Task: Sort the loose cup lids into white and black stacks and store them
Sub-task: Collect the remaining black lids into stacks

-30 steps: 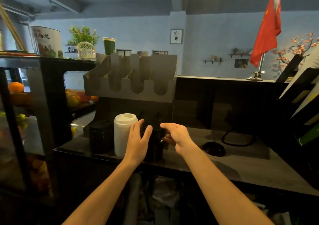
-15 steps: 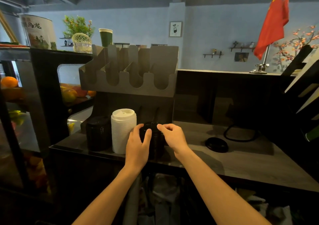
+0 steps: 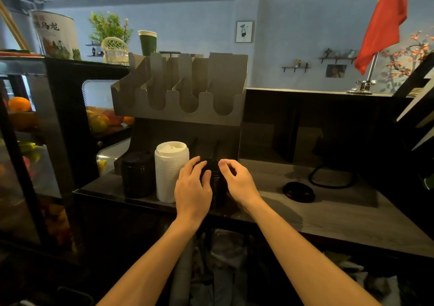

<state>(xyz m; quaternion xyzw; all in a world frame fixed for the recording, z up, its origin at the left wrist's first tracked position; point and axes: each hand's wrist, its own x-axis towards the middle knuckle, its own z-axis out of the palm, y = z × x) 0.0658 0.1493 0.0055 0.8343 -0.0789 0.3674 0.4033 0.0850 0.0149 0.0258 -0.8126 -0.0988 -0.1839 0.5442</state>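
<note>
Probably to steady it, the left hand (image 3: pixel 191 188) grips the black stack (image 3: pixel 217 186), at 3 o'clock of the white stack (image 3: pixel 171 172), while the right hand (image 3: pixel 237 181) curls at its top, contact unclear.

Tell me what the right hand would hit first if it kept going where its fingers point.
Most likely the black lid stack, which the left hand grips from the other side. The right hand points left at its top, with its fingertips right beside it; whether they touch is unclear.
</note>
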